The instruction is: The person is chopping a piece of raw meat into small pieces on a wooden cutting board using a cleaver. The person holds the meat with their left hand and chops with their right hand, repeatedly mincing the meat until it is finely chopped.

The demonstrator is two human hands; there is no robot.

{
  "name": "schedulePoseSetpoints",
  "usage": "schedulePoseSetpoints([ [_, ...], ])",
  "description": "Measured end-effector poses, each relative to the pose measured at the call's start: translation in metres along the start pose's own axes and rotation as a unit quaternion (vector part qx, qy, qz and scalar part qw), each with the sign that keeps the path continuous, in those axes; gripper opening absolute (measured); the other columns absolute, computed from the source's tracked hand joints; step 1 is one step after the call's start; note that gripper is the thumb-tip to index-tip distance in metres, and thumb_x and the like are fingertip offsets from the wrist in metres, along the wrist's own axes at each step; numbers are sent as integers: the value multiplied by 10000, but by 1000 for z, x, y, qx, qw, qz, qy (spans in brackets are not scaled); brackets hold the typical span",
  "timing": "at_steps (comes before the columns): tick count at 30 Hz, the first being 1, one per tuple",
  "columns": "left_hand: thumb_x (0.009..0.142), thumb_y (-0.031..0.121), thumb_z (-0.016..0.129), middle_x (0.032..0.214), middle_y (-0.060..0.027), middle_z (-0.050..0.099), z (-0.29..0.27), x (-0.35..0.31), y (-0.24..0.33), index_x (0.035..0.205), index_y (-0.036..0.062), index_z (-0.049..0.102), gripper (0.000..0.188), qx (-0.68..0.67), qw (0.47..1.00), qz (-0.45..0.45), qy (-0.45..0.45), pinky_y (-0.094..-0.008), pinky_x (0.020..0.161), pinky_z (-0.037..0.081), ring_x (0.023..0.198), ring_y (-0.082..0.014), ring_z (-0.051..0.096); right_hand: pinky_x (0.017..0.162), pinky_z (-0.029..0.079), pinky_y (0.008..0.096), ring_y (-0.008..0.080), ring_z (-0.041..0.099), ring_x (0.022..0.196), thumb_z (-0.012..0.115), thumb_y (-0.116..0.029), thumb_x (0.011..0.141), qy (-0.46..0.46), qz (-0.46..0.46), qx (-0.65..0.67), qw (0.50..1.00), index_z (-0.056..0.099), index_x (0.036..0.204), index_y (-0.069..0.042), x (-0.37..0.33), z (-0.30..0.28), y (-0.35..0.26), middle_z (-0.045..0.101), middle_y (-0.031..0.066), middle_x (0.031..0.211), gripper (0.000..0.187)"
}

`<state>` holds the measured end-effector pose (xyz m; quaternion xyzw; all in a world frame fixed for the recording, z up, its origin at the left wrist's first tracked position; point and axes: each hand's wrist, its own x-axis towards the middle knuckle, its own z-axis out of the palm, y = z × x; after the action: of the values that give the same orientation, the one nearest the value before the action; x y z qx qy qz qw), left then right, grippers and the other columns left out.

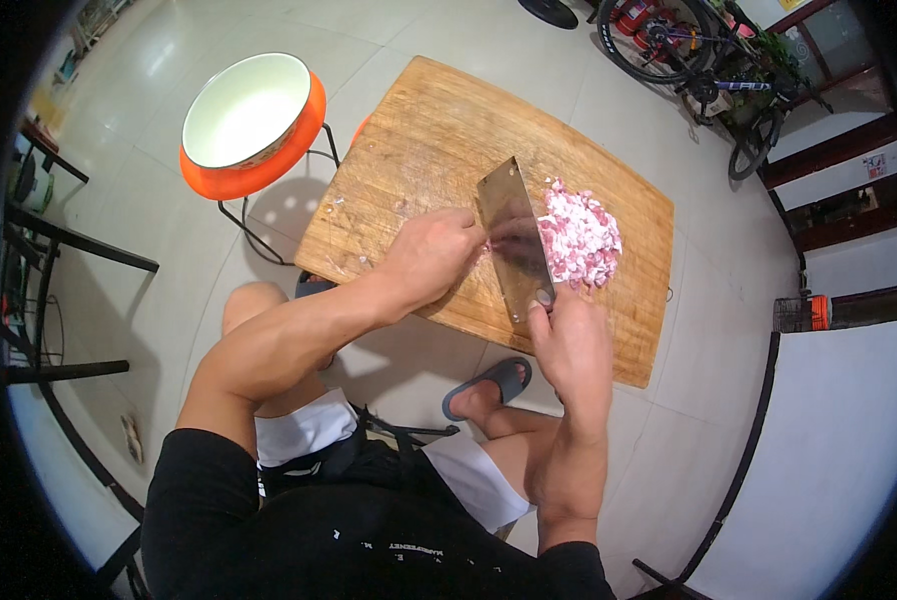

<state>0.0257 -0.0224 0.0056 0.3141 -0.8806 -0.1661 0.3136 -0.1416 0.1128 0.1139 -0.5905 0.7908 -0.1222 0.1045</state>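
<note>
A broad cleaver point(515, 236) stands on edge over the wooden cutting board point(419, 130), its handle in the grip of my right hand point(575, 338). Just left of the blade is my left hand point(435, 254), fingers curled and closed near the board's front edge. A scrap of pink meat point(488, 244) shows at those fingertips, mostly hidden by them. Against the far side of the blade lies a heap of chopped pink and white meat point(581, 236), on the board's right half. Small crumbs of meat dot the wood at the left.
An enamel bowl point(249, 110) rests on an orange stool point(231, 184) with black metal legs, left of the board. Dark chair legs point(84, 236) jut in at far left. A bicycle point(669, 45) stands at the far right, and a white panel point(819, 440) lies nearer on the right.
</note>
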Motion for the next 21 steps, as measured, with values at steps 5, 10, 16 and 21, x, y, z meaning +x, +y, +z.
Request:
schedulePoseSetpoints([
  [5, 932, 169, 736, 881, -139, 665, 4, 0, 0, 933, 30, 756, 140, 4, 1000, -3, 0, -485, 789, 579, 892, -360, 698, 803, 547, 605, 533, 700, 866, 663, -207, 984, -24, -1, -18, 1000, 697, 959, 53, 0, 3, -4, 705, 326, 862, 264],
  [10, 900, 149, 736, 870, -150, 671, 12, 4, -2, 912, 27, 743, 123, -4, 1000, -21, -2, -490, 784, 581, 883, -371, 703, 834, 555, 606, 529, 708, 893, 628, -211, 990, -55, -1, -38, 998, 697, 949, 82, 0, 6, -12, 708, 338, 880, 303],
  [16, 855, 141, 746, 866, -155, 687, 11, 5, 3, 844, 34, 722, 110, -25, 1000, -9, -3, -499, 792, 586, 883, -377, 711, 865, 567, 607, 527, 721, 924, 617, -178, 974, -46, -26, -34, 998, 715, 933, 91, 37, 17, -15, 713, 364, 929, 289],
  [21, 887, 170, 734, 861, -163, 672, 14, 0, 6, 878, 31, 712, 142, -1, 1000, -14, 15, -502, 771, 576, 863, -389, 698, 865, 579, 603, 515, 732, 926, 613, -177, 984, -62, -27, -43, 997, 724, 960, 76, 33, 15, -3, 733, 352, 961, 278],
])
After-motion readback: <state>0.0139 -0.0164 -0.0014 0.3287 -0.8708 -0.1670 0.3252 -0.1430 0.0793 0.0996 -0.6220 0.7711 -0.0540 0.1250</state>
